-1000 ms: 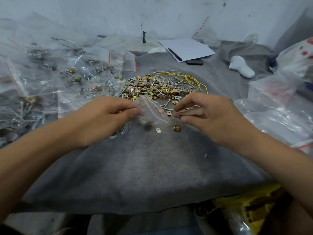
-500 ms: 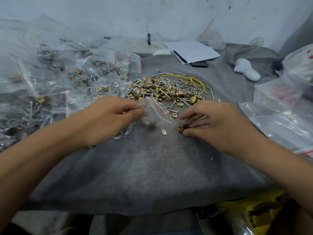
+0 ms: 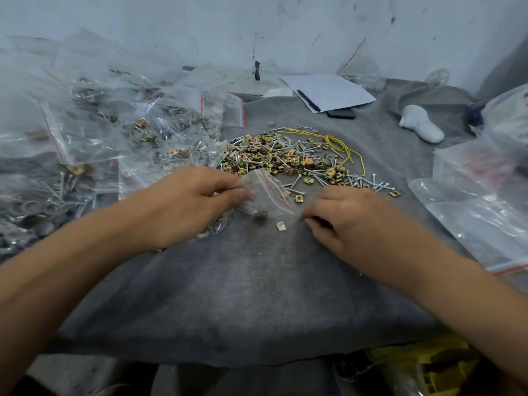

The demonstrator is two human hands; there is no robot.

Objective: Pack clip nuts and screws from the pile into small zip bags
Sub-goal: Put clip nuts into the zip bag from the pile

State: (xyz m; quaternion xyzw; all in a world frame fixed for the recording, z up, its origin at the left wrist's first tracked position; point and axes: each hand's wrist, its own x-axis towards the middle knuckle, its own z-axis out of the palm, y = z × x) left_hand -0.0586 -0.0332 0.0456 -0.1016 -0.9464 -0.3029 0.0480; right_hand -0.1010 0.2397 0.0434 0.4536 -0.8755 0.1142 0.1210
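Two bare forearms enter from the lower corners, one on each side, and both are uncovered as far as the edge of view: no sleeve, cuff or glove shows. The left hand point(image 3: 188, 207) and the right hand point(image 3: 351, 221) are bare as well, with no ring, watch or band visible on fingers or wrists. Fingernails look short and unpainted where they show.

matt grey felt cloth point(image 3: 257, 295); glossy clear plastic zip bag point(image 3: 265, 195); metal screws point(image 3: 285, 158).
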